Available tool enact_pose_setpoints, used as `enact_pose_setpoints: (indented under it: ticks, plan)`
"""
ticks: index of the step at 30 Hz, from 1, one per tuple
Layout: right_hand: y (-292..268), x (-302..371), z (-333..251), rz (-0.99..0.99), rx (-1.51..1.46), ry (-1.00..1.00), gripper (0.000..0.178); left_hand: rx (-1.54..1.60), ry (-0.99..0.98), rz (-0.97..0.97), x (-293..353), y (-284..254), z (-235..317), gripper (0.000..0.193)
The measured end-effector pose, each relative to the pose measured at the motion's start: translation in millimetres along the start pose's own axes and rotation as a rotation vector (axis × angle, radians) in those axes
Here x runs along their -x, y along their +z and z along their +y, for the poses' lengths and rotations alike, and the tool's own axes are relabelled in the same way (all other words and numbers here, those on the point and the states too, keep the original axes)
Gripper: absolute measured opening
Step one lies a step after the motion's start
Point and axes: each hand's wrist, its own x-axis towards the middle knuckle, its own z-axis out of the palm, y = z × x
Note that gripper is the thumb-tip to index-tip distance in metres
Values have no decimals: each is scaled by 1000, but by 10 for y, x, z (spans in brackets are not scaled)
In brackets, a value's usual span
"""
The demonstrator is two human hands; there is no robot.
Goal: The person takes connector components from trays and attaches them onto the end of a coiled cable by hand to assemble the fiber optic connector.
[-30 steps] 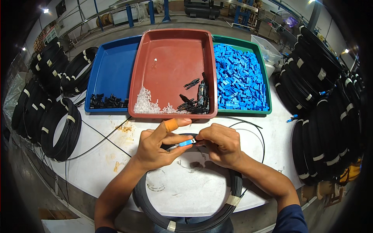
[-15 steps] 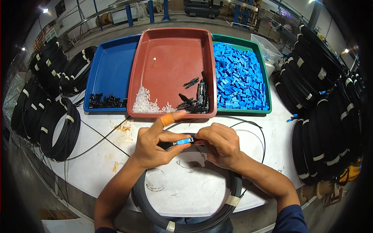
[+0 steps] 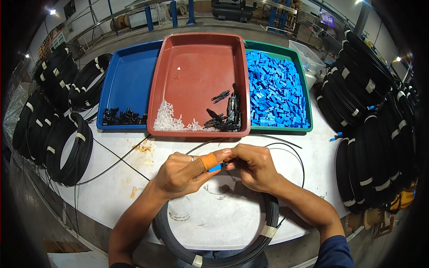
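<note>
My left hand (image 3: 182, 175) is closed on a small blue fibre-optic connector (image 3: 215, 168), mostly covered by its fingers. An orange wrap (image 3: 208, 161) is around the index finger, which reaches across to the right hand's fingertips. My right hand (image 3: 255, 167) is also closed, pinching the dark rear end of the connector where the black cable joins; the fingers hide most of that part. Below both hands lies a large coil of black cable (image 3: 271, 210), bound with pale tape and overhanging the table's near edge.
Beyond my hands stand a blue tray (image 3: 129, 71) with black pieces, a red tray (image 3: 201, 58) with clear and black pieces, and a green tray (image 3: 308, 120) full of blue pieces. Cable coils (image 3: 69, 152) flank the white table (image 3: 111, 187) on the left, more coils (image 3: 371, 156) on the right.
My left index finger, raised before, has come down over the connector toward the right fingertips. Both hands have drawn closer together, and less of the blue connector shows.
</note>
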Motion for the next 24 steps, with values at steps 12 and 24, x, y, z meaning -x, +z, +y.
enact_pose_setpoints:
  ticks: [12,24]
  plan:
    - [-20,7,-53,78,373,-281,38,255,-372,59,-32,-31,33,75]
    - [13,25,-19,7,145,-68,33,-43,62,11,-86,2,59,48]
